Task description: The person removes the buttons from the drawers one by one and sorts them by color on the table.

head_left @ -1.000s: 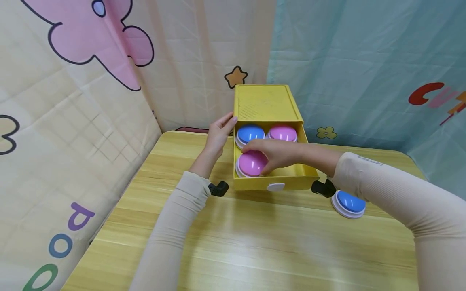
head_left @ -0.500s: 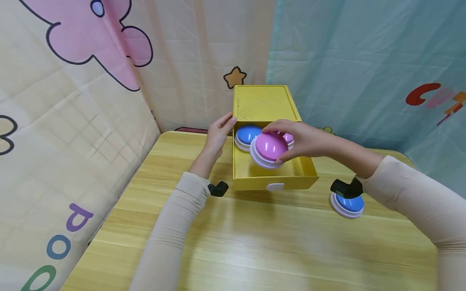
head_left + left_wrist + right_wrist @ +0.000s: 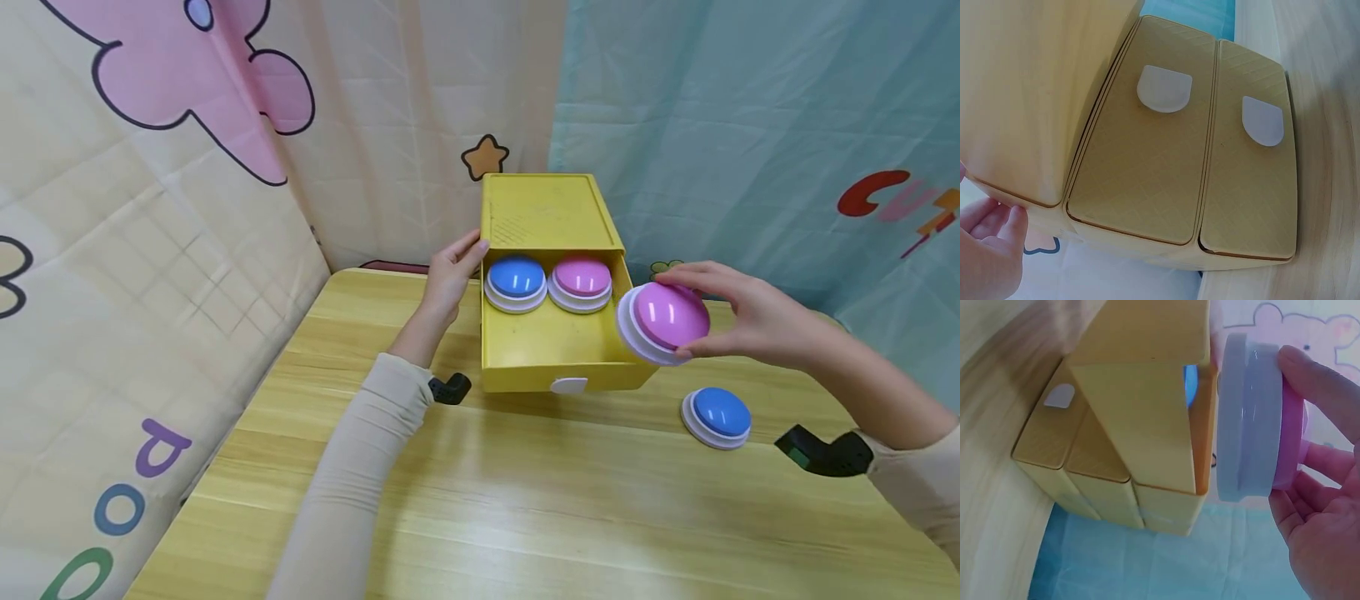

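I have a pink button in the right hand. The thumb and fingers pinch its rim. The button is up in the air by the right side of the drawer. It tips over, and its white base faces the drawer.

The left hand is at the left side of the box. Its fingers are almost straight, and the tips touch the box near the front.

The drawer is pulled out. Inside, at the back, I see a blue button on the left, just beside another pink button. One more blue button sits on the worktop, near the drawer's right front corner. Below, my left wrist view shows two closed drawers with white knobs.
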A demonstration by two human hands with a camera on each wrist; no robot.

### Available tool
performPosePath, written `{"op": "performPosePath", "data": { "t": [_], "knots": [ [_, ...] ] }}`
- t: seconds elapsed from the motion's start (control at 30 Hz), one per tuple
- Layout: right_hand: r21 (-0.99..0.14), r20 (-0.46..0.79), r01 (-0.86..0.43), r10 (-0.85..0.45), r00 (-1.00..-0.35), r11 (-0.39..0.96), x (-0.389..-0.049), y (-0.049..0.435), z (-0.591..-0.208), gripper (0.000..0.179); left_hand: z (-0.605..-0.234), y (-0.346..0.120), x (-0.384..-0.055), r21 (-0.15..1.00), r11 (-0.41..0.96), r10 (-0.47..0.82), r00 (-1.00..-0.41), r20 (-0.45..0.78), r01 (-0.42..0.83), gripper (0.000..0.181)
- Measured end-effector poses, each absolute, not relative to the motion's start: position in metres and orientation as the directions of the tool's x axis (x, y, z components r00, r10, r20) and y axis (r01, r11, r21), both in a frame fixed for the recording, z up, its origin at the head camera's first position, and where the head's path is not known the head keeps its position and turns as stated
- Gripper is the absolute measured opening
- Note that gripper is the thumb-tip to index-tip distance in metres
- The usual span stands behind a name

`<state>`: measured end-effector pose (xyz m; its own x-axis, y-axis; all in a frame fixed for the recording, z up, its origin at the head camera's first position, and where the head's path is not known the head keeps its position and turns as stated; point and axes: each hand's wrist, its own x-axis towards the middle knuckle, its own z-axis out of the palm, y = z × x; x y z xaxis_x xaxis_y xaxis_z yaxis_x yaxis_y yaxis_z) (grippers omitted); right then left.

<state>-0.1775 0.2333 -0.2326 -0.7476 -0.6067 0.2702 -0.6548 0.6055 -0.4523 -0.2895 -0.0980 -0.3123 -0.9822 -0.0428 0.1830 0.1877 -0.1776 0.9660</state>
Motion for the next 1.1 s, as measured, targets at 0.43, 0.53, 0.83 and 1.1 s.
{"op": "performPosePath", "data": {
  "t": [0.43, 0.53, 0.83, 1.1],
  "knots": [
    [-0.554, 0.331, -0.530, -0.414, -0.848, 0.642, -0.131, 0.283, -0.285, 0.080, -0.312, -0.098, -0.289, 0.966, -0.176, -0.044, -0.981, 0.187, 0.192, 0.043],
    [-0.565, 0.302, -0.486, -0.381, -0.874, 0.667, -0.123, 0.289, -0.298, 0.078, -0.313, -0.098, -0.288, 0.965, -0.172, -0.044, -0.981, 0.191, 0.196, 0.043],
    [-0.600, 0.202, -0.410, -0.366, -0.909, 0.688, -0.104, 0.310, -0.347, 0.070, -0.313, -0.097, -0.289, 0.966, -0.171, -0.039, -0.981, 0.192, 0.196, 0.043],
    [-0.631, 0.114, -0.322, -0.326, -0.939, 0.706, -0.090, 0.328, -0.384, 0.066, -0.312, -0.098, -0.288, 0.967, -0.168, -0.046, -0.981, 0.189, 0.194, 0.044]
  ]
}}
